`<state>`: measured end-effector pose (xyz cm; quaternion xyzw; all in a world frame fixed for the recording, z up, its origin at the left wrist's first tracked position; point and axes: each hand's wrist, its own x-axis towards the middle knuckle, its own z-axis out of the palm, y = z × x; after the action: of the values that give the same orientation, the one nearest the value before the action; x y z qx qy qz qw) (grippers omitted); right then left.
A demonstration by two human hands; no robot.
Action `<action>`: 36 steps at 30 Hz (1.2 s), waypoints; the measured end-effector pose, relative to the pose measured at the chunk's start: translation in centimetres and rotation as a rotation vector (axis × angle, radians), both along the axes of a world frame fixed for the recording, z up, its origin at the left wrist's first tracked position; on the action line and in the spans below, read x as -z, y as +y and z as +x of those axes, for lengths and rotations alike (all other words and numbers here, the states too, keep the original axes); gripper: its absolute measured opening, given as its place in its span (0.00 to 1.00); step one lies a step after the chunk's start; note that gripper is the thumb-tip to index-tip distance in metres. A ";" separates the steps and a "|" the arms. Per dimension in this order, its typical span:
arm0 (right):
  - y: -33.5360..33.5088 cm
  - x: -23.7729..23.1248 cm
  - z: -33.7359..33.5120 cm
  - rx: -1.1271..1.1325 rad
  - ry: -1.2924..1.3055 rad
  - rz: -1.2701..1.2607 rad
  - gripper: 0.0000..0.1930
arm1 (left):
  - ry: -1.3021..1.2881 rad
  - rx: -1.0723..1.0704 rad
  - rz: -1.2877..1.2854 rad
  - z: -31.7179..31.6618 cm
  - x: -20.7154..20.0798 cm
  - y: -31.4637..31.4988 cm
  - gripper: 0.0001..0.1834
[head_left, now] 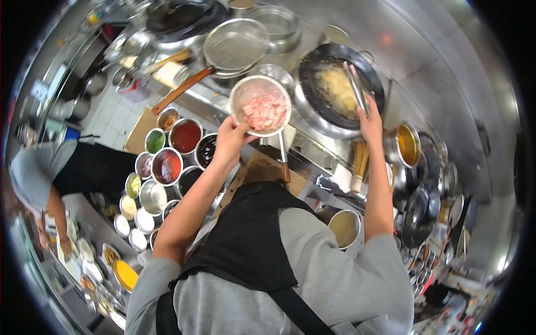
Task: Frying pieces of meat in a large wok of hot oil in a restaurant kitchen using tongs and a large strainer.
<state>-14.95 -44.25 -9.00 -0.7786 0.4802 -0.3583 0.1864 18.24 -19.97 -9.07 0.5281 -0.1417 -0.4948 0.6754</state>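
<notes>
White bowl (pixel 258 88), its rim clamped in the left hand (pixel 229 140), is holding pink meat (pixel 265 114). The right hand (pixel 369 118) is gripping a metal tool (pixel 355 86) over a black wok (pixel 307 77) of pale froth (pixel 334 82), and a sieve (pixel 235 44) is lying beyond.

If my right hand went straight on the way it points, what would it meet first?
Most likely the pale, bubbling contents of the black wok: your right hand points over it, metal utensil leading. Its height is unclear.
</notes>
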 end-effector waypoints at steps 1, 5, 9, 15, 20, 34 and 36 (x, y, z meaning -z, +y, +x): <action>4.1 -3.8 2.1 -0.037 0.017 0.104 0.27 | -0.014 -0.033 -0.016 0.2 0.0 0.0 0.07; 12.5 -6.4 4.8 -0.270 0.124 0.269 0.24 | -0.148 -0.031 -0.014 0.4 -0.3 -1.5 0.08; 15.6 -4.7 8.2 -0.168 0.354 0.233 0.19 | -0.294 0.048 -0.059 -0.3 1.8 -3.1 0.06; 12.6 -7.9 4.3 -0.187 0.236 0.337 0.18 | -0.247 0.028 0.085 -0.9 3.4 -5.6 0.09; 6.2 -9.6 -0.3 -0.232 0.029 0.398 0.19 | -0.040 0.114 0.060 -1.4 2.3 -5.7 0.11; -3.8 -2.5 3.3 0.209 0.101 0.043 0.23 | 0.028 0.146 0.071 -3.5 2.0 -3.3 0.15; -0.7 -5.2 0.6 -0.021 0.085 0.074 0.21 | -0.044 0.142 0.031 -3.4 1.5 -4.2 0.14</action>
<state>-14.30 -45.00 -3.82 -0.7907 0.4925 -0.3050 0.1981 14.80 -24.14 -10.54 0.5378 -0.1860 -0.5319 0.6271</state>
